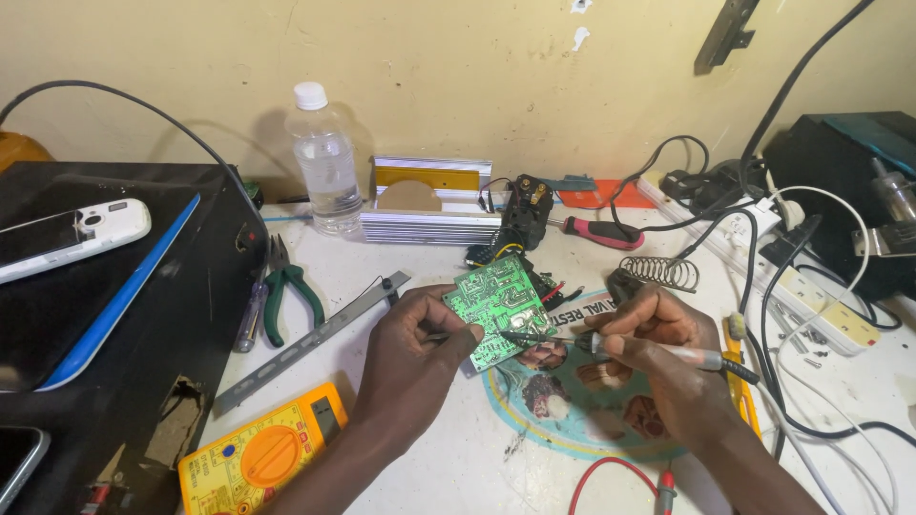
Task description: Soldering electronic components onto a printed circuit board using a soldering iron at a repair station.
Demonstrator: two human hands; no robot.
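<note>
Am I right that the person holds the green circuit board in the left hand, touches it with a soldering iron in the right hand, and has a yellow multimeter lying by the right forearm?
Not quite: the head view shows the yellow multimeter by the left forearm. The left hand does hold the green circuit board, and the right hand holds the soldering iron to it.

Hidden and cut-off parts around the workbench

The left hand (415, 348) covers the near left corner of the green circuit board (498, 307), and whatever its fingers pinch there is too small to tell. The right hand (658, 358) hides the middle of the soldering iron (611, 345). The round printed mat (572, 401) is mostly covered by both hands. The yellow multimeter (262, 456) and red probe lead (620, 482) run off the near edge; the black case (105, 315) is cut off left. Small parts near the white power strip (811, 305) are perhaps screws.
</note>
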